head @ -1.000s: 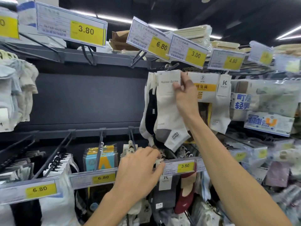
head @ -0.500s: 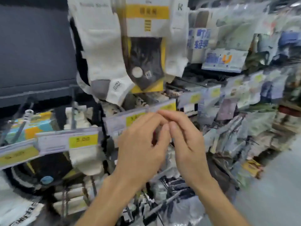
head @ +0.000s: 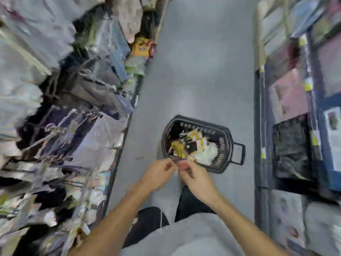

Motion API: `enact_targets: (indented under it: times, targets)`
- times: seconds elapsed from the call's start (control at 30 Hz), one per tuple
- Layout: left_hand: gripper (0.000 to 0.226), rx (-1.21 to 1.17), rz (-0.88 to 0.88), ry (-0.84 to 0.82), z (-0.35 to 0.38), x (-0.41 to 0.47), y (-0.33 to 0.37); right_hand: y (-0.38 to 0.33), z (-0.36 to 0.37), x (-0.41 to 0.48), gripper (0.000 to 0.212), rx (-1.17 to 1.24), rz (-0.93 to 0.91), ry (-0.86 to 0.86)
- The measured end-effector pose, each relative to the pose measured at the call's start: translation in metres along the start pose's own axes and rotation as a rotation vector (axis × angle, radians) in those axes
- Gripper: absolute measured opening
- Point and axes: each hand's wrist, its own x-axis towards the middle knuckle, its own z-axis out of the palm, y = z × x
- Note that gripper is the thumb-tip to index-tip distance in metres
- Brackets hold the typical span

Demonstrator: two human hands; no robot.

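Grey aisle floor [head: 203, 71] between left goods rack [head: 60, 111] and right shelves [head: 295, 108]

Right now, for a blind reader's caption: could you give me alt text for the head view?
The left hand and right hand meet at the fingertips over the near rim of a black basket of packets standing on the grey floor; blur hides whether they hold anything. Racks of hanging goods line the left, shelves the right.

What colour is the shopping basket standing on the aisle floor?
The basket is black, slotted walls and handle alike; the head view shows it best.
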Motion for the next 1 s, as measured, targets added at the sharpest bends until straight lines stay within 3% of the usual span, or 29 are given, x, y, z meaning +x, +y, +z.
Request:
enact_targets:
  times: [0.17, 0.27, 0.4, 0.47, 0.57, 0.7, 0.77, 0.9, 1.0]
  targets:
    - [0.022, 0.058, -0.102, -0.234, 0.085, 0.092, 0.011, 0.112, -0.053, 0.039, 0.028, -0.051, 0.227, -0.026]
    - [0.032, 0.098, -0.132, -0.262, 0.119, 0.144, 0.000, 0.165, -0.064, 0.081, 0.024, -0.076, 0.341, -0.012]
    - [0.006, 0.082, -0.167, -0.294, 0.155, 0.238, -0.030, 0.238, -0.052, 0.165, 0.025, -0.097, 0.422, -0.001]
    - [0.017, 0.163, -0.155, -0.292, 0.176, 0.296, -0.054, 0.277, -0.035, 0.216, 0.028, -0.104, 0.451, -0.029]
    - [0.034, 0.346, -0.115, -0.198, 0.206, 0.386, -0.095, 0.338, 0.001, 0.289, 0.039, -0.046, 0.535, -0.027]
    - [0.091, 0.527, -0.069, -0.058, 0.236, 0.480, -0.143, 0.392, 0.046, 0.373, 0.047, 0.225, 0.657, 0.002]
    - [0.106, 0.536, -0.050, -0.054, 0.255, 0.513, -0.159, 0.416, 0.067, 0.406, 0.042, 0.409, 0.731, 0.062]
    - [0.092, 0.701, 0.093, 0.072, 0.288, 0.532, -0.166, 0.440, 0.100, 0.414, 0.035, 0.546, 0.745, 0.228]
    - [0.080, 0.703, 0.093, 0.067, 0.307, 0.529, -0.165, 0.439, 0.104, 0.398, 0.038, 0.580, 0.694, 0.206]
